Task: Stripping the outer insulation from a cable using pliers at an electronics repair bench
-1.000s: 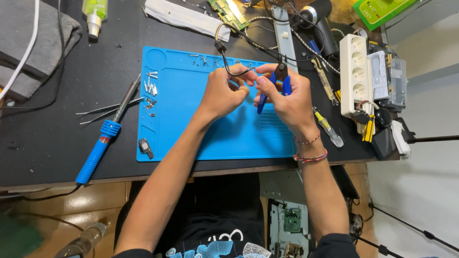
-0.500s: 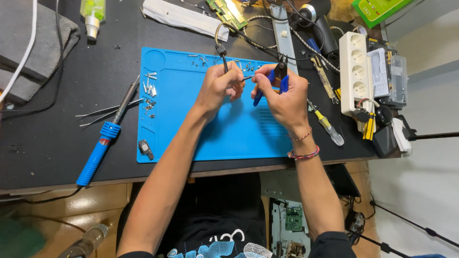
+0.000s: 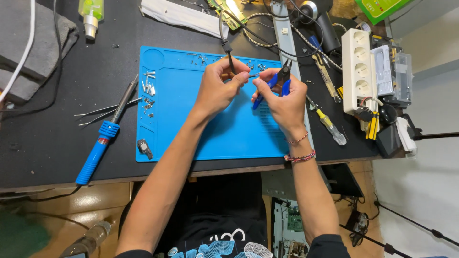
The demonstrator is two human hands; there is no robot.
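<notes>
Holding a thin black wire [image 3: 228, 53] pinched between thumb and fingertips, my left hand [image 3: 217, 88] is closed narrow over the upper edge of the blue silicone mat [image 3: 191, 119]. My right hand [image 3: 284, 98] is wrapped around the blue handles of a small pair of flush cutters [image 3: 279, 81], their tip pointing toward the left fingertips; whether the blades are closed I cannot tell.

Handling notes:
- Wire: I judge it light and limp. It trails up off the mat toward the circuit board [image 3: 229, 9], so grip it close to the free end or it will flop.
- Wire end: small and easily bent; light pressure only.
- Cutters: rigid, with grippy sleeved handles. Hold at mid-handle.

Small metal offcuts [image 3: 149, 88] lie scattered at the mat's left side. A blue-handled soldering iron [image 3: 103, 141] rests on the black table [image 3: 57, 143], well apart from both hands.
</notes>
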